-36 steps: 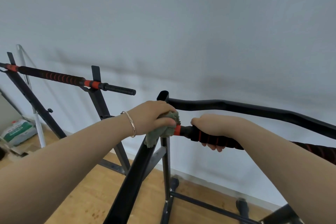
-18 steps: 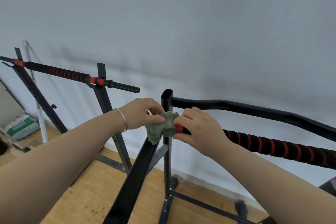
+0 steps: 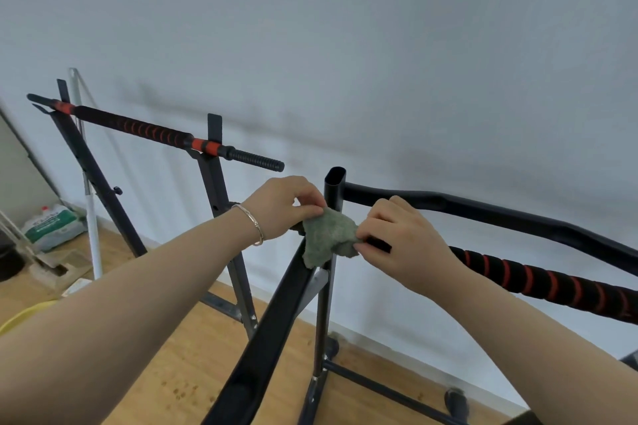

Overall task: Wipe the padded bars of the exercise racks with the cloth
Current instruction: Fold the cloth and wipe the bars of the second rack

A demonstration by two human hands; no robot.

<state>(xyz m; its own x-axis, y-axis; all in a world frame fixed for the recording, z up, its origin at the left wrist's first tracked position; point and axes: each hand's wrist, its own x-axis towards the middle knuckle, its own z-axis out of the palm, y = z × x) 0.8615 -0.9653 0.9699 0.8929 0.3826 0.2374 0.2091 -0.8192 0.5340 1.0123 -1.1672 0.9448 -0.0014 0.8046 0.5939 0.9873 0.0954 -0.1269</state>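
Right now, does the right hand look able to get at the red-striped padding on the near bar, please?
Probably yes: the right hand pinches the green cloth at that bar's end, and the red-striped padding runs bare beside its wrist, though the left hand also pinches the cloth.

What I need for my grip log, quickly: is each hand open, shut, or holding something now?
Left hand: fingers curled, pinching the green cloth at its left side.
Right hand: fingers curled, pinching the cloth's right side beside the padded bar.

Fuzzy green cloth (image 3: 329, 236); matt ribbed foam on the padded bar (image 3: 538, 281); smooth black metal rack upright (image 3: 334, 188); scuffed wooden floor (image 3: 179, 373).
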